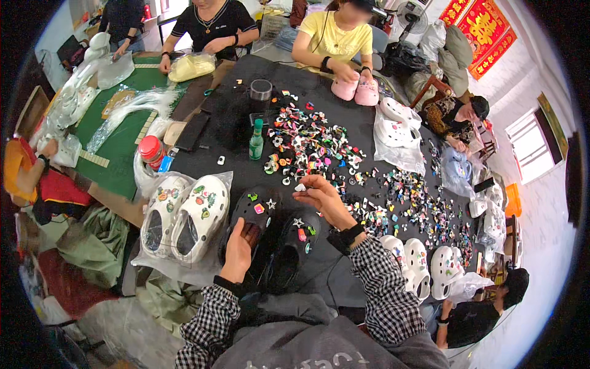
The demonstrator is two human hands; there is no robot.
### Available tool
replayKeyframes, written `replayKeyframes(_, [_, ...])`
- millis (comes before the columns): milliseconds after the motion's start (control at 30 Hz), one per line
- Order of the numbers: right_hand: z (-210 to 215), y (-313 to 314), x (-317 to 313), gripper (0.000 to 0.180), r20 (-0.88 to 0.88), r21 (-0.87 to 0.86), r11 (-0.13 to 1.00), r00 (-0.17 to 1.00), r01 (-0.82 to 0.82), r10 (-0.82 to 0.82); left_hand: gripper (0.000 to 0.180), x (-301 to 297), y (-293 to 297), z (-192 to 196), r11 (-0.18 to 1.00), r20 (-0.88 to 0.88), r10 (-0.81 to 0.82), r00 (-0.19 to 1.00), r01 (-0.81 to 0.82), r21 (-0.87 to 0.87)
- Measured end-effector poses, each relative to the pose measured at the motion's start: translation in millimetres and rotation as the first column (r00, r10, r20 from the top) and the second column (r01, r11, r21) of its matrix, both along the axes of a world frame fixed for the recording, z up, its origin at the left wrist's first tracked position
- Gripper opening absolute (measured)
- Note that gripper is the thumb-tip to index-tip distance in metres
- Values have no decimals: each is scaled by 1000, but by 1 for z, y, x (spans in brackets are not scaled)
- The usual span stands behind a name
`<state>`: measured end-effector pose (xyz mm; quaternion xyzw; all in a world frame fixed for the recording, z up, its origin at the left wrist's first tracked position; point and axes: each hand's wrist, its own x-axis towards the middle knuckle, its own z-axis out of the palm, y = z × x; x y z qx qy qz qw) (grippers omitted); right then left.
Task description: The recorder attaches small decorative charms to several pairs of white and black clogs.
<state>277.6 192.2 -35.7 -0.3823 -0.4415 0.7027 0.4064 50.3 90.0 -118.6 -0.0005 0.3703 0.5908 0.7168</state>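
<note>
My left hand (238,251) is closed around the side of a black clog (244,213), tilting it up. Small charms sit on its upper, among them a green one, a pink one and a white star. Between thumb and fingertips my right hand (329,203) pinches a small white shoe charm (300,188), held up to the right of the clog. Just below that hand lies the second black clog (284,252), with a star and other bright charms on its toe. Loose charms (316,144) are heaped on the black table beyond my right hand.
White clogs with charms (206,209) lie on plastic at my left; more white clogs (418,264) stand at right. A green bottle (255,144), a red-lidded jar (151,149) and a round tin (260,91) stand farther off. Across, a person holds pink clogs (367,93); several others sit around.
</note>
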Motion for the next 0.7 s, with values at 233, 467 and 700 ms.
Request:
replayKeyframes(233, [9, -15, -13, 19, 143, 83, 990, 984, -114, 101, 29, 12, -12, -9, 994, 15, -55, 998, 53, 92])
replayKeyframes(467, [7, -22, -29, 17, 213, 129, 971, 962, -199, 169, 24, 19, -21, 2, 999, -10, -2, 1000, 2, 49])
replayKeyframes(700, [-6, -25, -70, 22, 649, 323, 878, 758, -353, 66, 29, 40, -30, 0, 999, -176, -44, 983, 45, 2])
